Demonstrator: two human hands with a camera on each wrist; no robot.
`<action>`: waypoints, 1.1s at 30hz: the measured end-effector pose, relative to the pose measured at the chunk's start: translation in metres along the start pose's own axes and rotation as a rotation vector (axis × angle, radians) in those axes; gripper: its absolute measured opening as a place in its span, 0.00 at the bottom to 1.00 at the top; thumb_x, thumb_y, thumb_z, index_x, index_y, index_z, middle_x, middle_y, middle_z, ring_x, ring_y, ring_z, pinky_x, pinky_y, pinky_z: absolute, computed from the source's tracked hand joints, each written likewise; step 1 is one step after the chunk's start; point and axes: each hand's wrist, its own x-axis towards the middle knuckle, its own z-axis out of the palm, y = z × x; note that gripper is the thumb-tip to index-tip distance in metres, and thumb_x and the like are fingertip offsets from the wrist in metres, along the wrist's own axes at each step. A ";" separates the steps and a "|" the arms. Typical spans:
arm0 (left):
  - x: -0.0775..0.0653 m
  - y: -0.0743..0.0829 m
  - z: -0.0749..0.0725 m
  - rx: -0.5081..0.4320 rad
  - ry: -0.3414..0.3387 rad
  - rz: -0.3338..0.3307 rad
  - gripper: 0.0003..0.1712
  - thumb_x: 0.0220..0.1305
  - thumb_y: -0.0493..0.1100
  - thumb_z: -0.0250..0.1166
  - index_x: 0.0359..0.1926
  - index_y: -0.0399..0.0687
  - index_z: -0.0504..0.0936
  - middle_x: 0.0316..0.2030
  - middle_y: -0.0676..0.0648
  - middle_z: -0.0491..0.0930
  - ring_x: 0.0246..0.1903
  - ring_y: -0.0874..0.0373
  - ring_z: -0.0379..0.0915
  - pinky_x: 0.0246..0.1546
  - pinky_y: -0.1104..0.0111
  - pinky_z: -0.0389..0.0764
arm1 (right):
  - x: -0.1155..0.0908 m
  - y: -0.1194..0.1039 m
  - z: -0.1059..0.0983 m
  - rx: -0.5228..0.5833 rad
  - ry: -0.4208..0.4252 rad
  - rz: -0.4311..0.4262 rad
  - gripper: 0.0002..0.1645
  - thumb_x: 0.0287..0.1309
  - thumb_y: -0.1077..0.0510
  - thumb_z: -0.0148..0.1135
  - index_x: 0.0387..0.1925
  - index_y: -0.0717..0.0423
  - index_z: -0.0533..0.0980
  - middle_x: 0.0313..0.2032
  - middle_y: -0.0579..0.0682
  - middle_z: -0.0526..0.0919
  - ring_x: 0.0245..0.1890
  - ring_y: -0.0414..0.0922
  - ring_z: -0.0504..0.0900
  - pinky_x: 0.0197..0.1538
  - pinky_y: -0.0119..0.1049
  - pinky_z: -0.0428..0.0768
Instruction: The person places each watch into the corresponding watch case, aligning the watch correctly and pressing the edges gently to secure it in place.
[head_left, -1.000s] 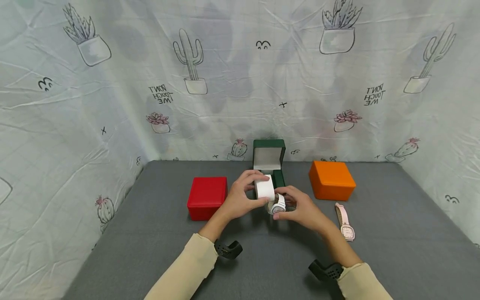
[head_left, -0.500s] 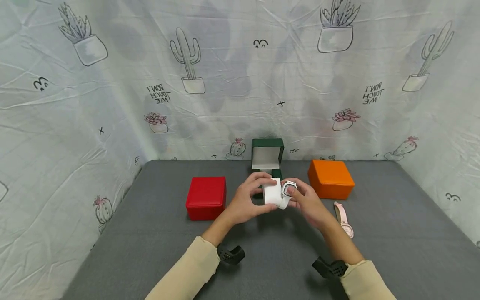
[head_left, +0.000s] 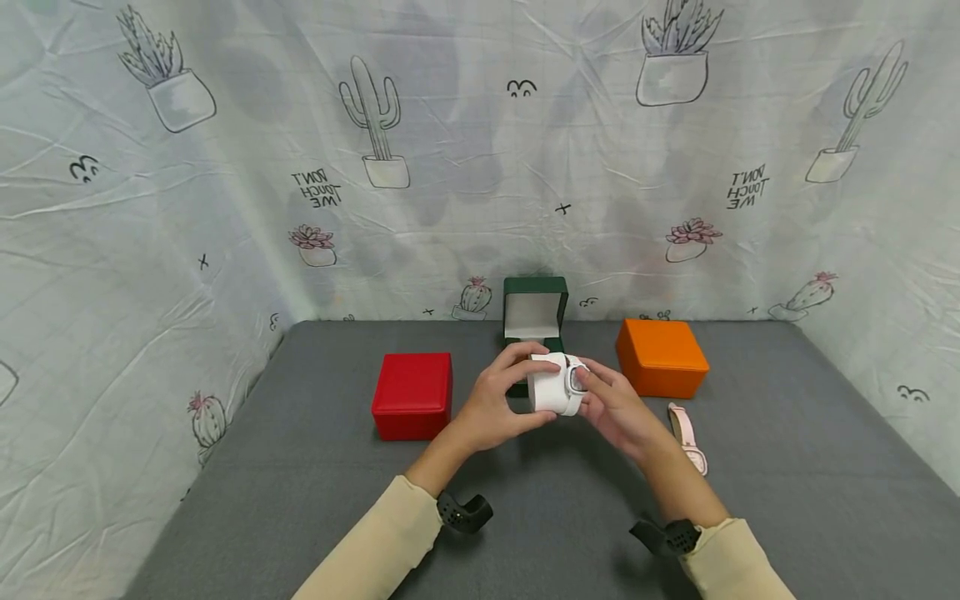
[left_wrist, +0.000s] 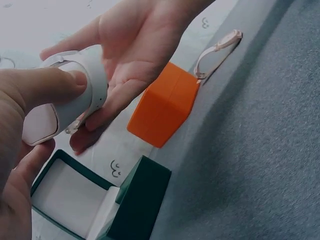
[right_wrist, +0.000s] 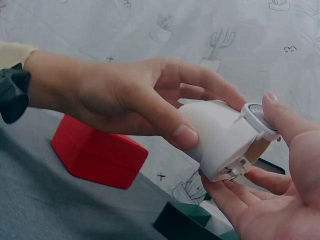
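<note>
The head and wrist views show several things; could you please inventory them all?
table: one, grey, lower half of the head view
backdrop: sheet count unclear, white with drawings, around the table
red box: one, red, closed, table's left
orange box: one, orange, closed, table's right
green box: one, green, open, between those two
pink watch: one, pink, in front of the orange box
cushion: one, white, held above the table
white watch: one, white, at the cushion's right end
left hand: one, bare, gripping the cushion
right hand: one, bare, pinching the white watch
sleeves: two, cream, lower edge of the head view
wrist devices: two, black, at the sleeves' ends
</note>
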 end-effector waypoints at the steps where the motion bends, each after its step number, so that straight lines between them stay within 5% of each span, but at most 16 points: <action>1: 0.000 0.000 0.000 0.006 -0.003 0.004 0.31 0.48 0.41 0.77 0.56 0.54 0.79 0.62 0.51 0.68 0.60 0.57 0.67 0.57 0.65 0.78 | 0.000 0.000 0.000 0.005 -0.002 0.003 0.38 0.74 0.52 0.45 0.72 0.69 0.45 0.53 0.41 0.76 0.46 0.37 0.81 0.53 0.30 0.81; 14: -0.001 0.002 -0.002 -0.006 -0.075 -0.025 0.40 0.49 0.41 0.77 0.63 0.52 0.69 0.64 0.49 0.67 0.61 0.58 0.68 0.56 0.69 0.78 | 0.001 -0.002 0.008 -0.228 0.043 0.013 0.35 0.69 0.52 0.54 0.69 0.68 0.57 0.51 0.46 0.76 0.48 0.40 0.81 0.53 0.33 0.82; 22: -0.001 -0.002 -0.007 -0.217 -0.092 -0.109 0.45 0.49 0.35 0.75 0.68 0.51 0.66 0.67 0.49 0.64 0.63 0.52 0.67 0.52 0.58 0.81 | 0.001 -0.004 0.009 -0.259 0.130 -0.017 0.33 0.68 0.53 0.55 0.69 0.60 0.59 0.56 0.50 0.73 0.48 0.40 0.79 0.54 0.39 0.82; 33: -0.003 0.002 -0.001 -0.175 -0.107 -0.111 0.43 0.49 0.35 0.75 0.66 0.51 0.68 0.65 0.48 0.66 0.60 0.53 0.70 0.49 0.55 0.82 | -0.003 -0.001 0.010 -0.319 0.104 -0.031 0.32 0.67 0.54 0.57 0.68 0.60 0.61 0.55 0.50 0.74 0.49 0.44 0.77 0.50 0.36 0.82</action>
